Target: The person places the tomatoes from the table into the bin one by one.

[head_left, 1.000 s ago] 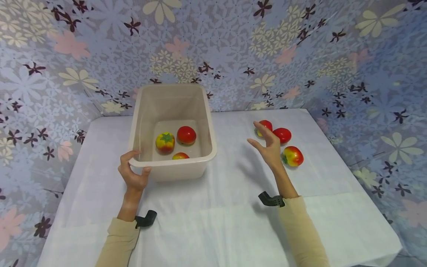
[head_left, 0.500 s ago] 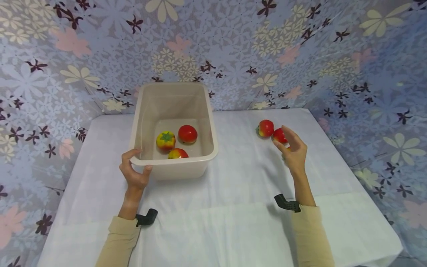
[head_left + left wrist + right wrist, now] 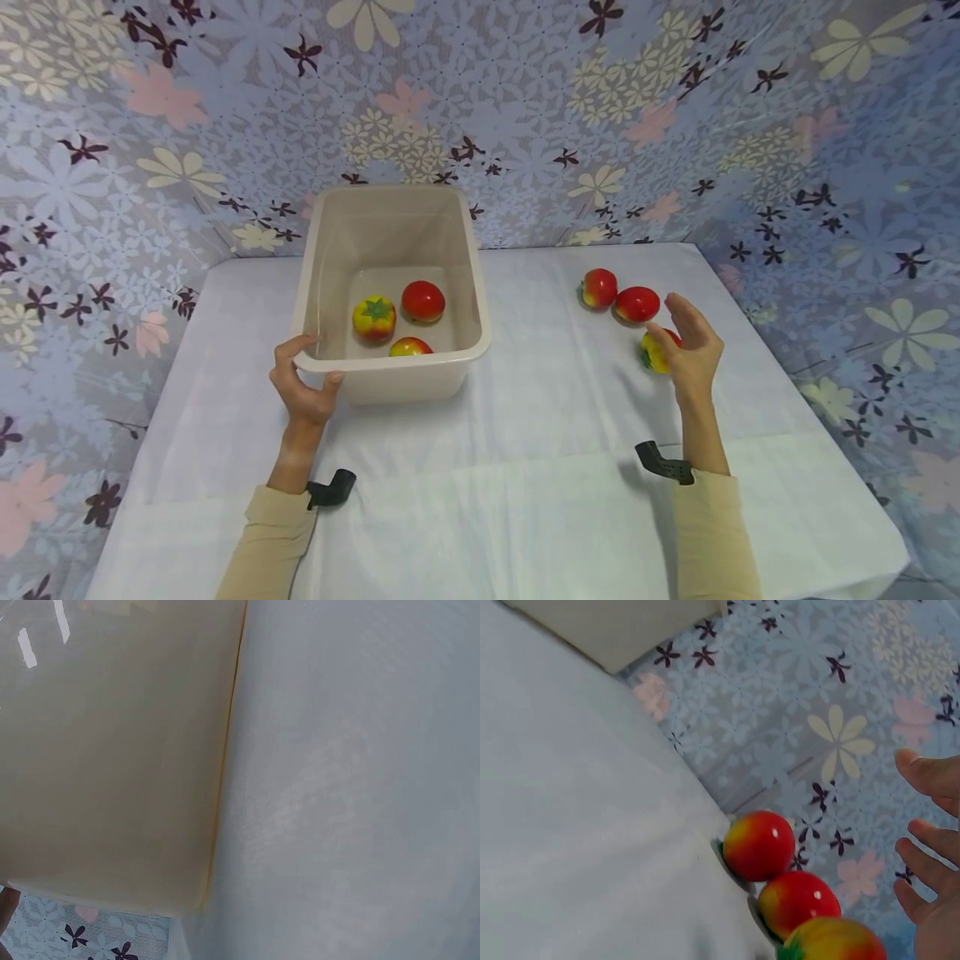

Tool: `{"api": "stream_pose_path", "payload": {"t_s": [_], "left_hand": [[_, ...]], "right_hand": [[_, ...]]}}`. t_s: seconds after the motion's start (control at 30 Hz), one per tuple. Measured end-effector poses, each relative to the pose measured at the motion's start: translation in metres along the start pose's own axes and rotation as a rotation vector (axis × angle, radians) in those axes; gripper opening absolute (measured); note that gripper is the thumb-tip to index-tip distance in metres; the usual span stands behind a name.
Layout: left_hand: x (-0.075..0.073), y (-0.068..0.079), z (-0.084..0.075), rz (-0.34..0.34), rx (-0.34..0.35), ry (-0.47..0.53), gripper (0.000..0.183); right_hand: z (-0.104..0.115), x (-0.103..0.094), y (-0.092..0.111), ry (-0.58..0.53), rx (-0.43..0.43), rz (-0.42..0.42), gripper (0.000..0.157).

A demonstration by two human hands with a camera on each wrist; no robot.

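My left hand (image 3: 303, 387) grips the near left corner of a beige plastic bin (image 3: 397, 379), fingers over the rim and thumb on the outer front wall. Inside the bin lie a yellow-red toy tomato (image 3: 374, 318) with a green star-shaped top, a red one (image 3: 423, 301), and one (image 3: 410, 347) partly hidden by the front wall. My right hand (image 3: 696, 354) hovers at the right, thumb and fingers spread apart, holding nothing. Closest to it is a yellow-red toy tomato (image 3: 654, 353), partly covered by the thumb. Two more toy tomatoes, red (image 3: 637, 305) and red-yellow (image 3: 599, 288), lie just beyond.
A white cloth (image 3: 480, 500) covers the table. Floral fabric (image 3: 525, 108) hangs behind and at both sides, close to the table's edges. In the left wrist view, the bin's wall (image 3: 112, 765) fills the left part.
My right hand has moved right, past the two farther toy tomatoes to the nearest one. The toy tomato by the bin's front wall shifted slightly. My left hand keeps its grip.
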State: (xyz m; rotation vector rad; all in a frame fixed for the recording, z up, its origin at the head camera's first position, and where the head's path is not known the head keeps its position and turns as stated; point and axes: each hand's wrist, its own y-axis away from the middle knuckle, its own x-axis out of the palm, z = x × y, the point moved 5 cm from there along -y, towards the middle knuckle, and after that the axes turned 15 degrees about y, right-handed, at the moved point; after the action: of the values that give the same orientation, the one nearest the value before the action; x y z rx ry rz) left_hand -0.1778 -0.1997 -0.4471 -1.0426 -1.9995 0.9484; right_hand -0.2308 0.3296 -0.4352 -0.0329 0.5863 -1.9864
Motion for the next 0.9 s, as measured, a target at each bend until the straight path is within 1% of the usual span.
{"api": "stream_pose_path", "payload": {"t_s": [0.1,0.23,0.43,0.6,0.73,0.9], "left_hand": [[0.000,0.000,-0.001,-0.007,-0.002,0.004,0.089],[0.001,0.000,-0.001,-0.017,-0.007,0.016,0.090],[0.001,-0.001,-0.002,-0.010,-0.008,0.002,0.089],[0.000,0.000,0.001,-0.011,-0.009,0.007,0.090],[0.000,0.000,0.001,-0.008,-0.009,0.000,0.089],[0.000,0.000,0.001,-0.010,-0.008,-0.003,0.090]], "right_hand": [[-0.005,-0.007,0.000,-0.023,0.021,-0.030,0.052],[-0.012,-0.015,0.000,-0.019,0.050,-0.053,0.053],[-0.020,-0.023,0.002,0.043,0.076,-0.075,0.055],[-0.030,-0.028,0.005,0.078,0.139,-0.098,0.057],[-0.040,-0.030,0.006,0.119,0.187,-0.093,0.060],[-0.054,-0.030,0.008,0.171,0.223,-0.057,0.063]]}}
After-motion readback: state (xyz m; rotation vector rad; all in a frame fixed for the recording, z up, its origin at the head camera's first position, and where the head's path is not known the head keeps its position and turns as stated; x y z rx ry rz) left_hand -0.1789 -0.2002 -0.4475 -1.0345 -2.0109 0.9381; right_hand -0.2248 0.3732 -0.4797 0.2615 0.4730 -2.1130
